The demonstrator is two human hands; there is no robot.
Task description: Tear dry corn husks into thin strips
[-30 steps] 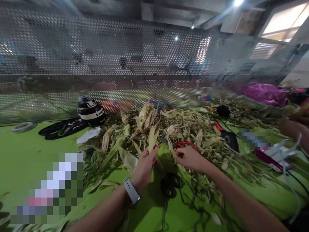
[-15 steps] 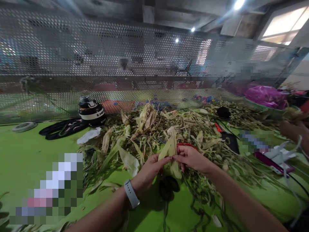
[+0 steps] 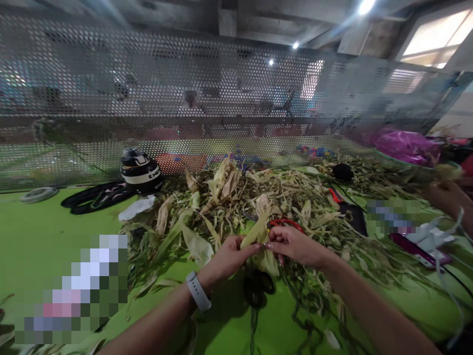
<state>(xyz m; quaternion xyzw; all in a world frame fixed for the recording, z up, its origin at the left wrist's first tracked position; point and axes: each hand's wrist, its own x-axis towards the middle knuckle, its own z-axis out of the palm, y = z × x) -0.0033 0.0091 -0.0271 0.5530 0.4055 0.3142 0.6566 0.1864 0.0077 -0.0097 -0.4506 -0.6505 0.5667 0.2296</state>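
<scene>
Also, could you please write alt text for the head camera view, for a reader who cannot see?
A person's left hand and right hand pinch a pale husk above a green surface. Beyond lies a heap of dry husks, with a banded black container beside it and a perforated screen behind.

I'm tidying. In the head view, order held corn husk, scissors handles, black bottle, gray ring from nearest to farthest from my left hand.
1. Corn husk, gripped
2. Scissors handles, below right
3. Black bottle, beyond, left
4. Gray ring, far left
</scene>
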